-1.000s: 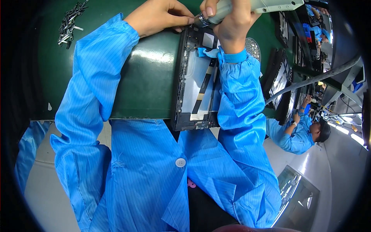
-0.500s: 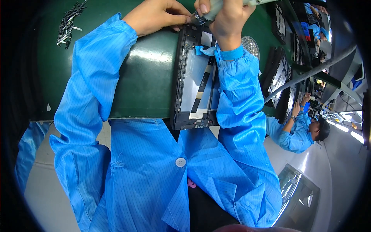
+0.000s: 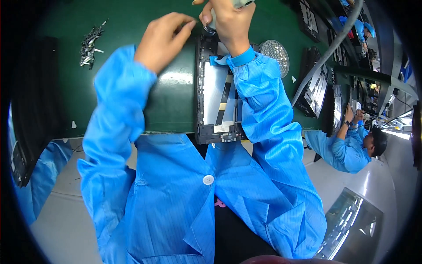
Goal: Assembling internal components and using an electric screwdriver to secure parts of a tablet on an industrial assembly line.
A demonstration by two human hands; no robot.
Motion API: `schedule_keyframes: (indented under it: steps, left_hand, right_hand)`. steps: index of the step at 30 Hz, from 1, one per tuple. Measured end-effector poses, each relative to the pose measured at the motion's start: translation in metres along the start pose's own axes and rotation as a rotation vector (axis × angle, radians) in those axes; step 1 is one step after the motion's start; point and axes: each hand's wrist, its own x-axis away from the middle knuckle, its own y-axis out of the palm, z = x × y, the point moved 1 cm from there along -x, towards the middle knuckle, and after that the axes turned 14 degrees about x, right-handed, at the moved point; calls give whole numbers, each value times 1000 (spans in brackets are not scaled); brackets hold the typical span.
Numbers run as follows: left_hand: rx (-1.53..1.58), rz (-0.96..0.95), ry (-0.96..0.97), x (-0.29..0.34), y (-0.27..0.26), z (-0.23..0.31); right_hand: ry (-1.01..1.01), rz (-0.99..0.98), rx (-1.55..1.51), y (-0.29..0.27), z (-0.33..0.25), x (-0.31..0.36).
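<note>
My right hand grips a pale power screwdriver, its metal nose end at the far end of a black device frame. Silvery plates and a dark ribbon strip show inside this frame, which lies lengthwise at the table's near edge. My right wrist and sleeve cover part of its right side. A blue band circles that wrist, and its loose end lies over the frame. Left of the frame, my left hand is raised off it, thumb and forefinger tips pinched together; anything between them is too small to make out.
Small black and silver parts lie piled on the green table at left. A round dish of tiny metal pieces stands right of my wrist. More frames sit beyond a grey cable. A co-worker is at the right.
My left hand has pulled back to the left, away from the screwdriver's nose. My right hand and screwdriver appear farther left and higher, as the whole view has shifted slightly.
</note>
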Motion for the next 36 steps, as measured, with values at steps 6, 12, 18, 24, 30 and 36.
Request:
schedule_keyframes:
  steps: [6, 12, 18, 24, 30, 36]
  left_hand:
    - [-255, -231, 60, 141, 51, 115]
    - [-341, -145, 29, 162, 71, 95]
    - [-549, -100, 48, 74, 35, 52]
    - [-613, -33, 180, -68, -15, -58]
    - [-532, -115, 6, -151, -37, -118]
    - [-732, -40, -12, -192, -40, -127]
  right_hand:
    - [-56, -95, 71, -10, 13, -4]
    - [-55, -95, -15, -35, -19, -12]
    - [-223, 204, 162, -123, -56, -5]
    - [-171, 466, 83, -205, -30, 20]
    - [-110, 476, 41, -233, -23, 43]
    - [-122, 442, -53, -227, -20, 42]
